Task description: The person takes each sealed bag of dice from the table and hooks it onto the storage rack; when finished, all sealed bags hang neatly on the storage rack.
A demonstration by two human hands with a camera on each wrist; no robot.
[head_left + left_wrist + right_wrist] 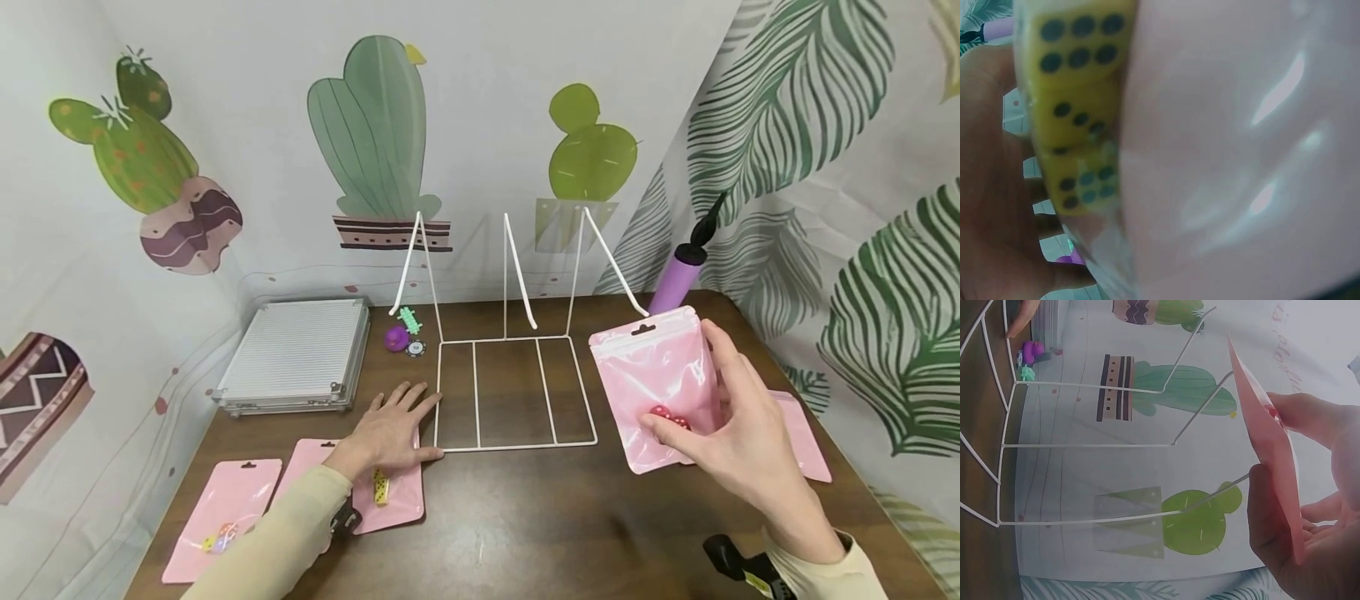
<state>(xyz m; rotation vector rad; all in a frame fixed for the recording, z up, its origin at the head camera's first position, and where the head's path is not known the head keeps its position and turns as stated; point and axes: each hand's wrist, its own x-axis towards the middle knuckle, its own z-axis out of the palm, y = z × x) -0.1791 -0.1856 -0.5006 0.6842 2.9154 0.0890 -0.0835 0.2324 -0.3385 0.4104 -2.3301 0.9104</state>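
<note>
1. While the right hand (738, 433) holds a pink pouch (656, 383) upright above the table (525, 525), its thumb presses the front and its fingers curl behind, clamped on the lower half. Red dice (670, 417) sit inside, beside the thumb tip.
2. Left hand (390, 429) lies flat, fingers straight and slightly spread, pressing a second pink pouch (393, 492) with a yellow die (381, 486) inside. Its fingertips are just beside the white wire rack (517, 392).
3. Further pouches lie at the near left (221, 517) and under the raised one at right (806, 442).
4. Behind the rack: a purple pump (678, 279), a metal case (296, 354), a small purple toy (396, 337), a green toy (409, 319) and a round chip (416, 348).
5. Risk, as judged: the grip is low on a slack pouch, so the top may flop or catch a rack wire; tilting could shift the dice and loosen the pinch.
6. Writing: the chip bears a mark too small to read. No brand is legible.
</note>
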